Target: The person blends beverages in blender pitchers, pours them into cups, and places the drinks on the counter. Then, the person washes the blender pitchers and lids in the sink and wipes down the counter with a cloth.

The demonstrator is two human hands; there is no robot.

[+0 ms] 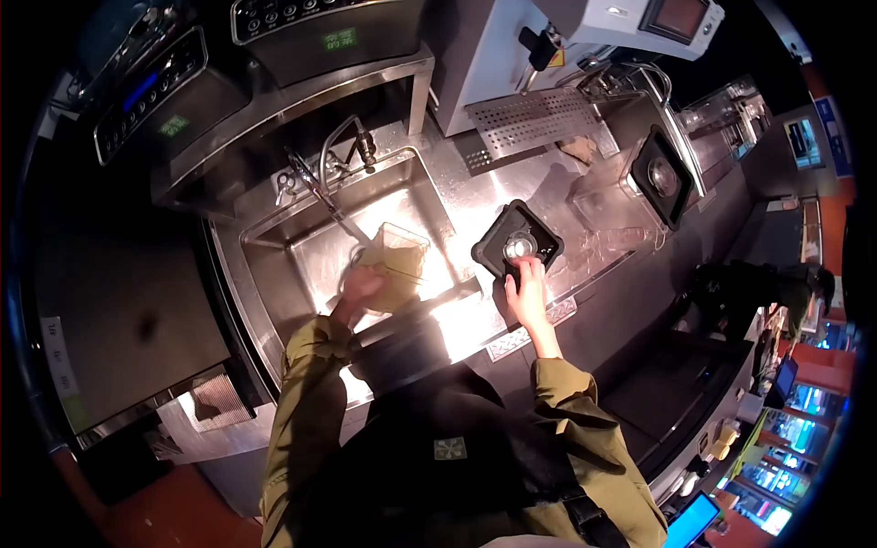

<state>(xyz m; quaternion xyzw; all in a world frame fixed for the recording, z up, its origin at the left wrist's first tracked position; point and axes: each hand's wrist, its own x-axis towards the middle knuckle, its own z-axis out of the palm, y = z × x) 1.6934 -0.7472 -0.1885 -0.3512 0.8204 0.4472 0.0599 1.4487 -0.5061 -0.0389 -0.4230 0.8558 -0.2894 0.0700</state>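
My left hand [364,285] is closed around the side of a clear square-sided jar [402,251], tilted inside the metal sink [301,251]. The jar looks pale yellow, and part of my grip is hidden behind it. A faucet [315,183] reaches over the sink from the back, its spout ending near the jar. To the right, on the steel counter, lies a black square lid [494,248] with a round clear cap at its middle. The fingers of my right hand [527,292] are bent onto that cap, pinching its near edge.
Another clear container [598,196] with a black square lid [671,187] rests farther right on the counter. Behind it are a perforated metal tray [530,119] and a second sink [626,119]. Machines with button panels [151,96] stand at upper left. A person [795,292] is at far right.
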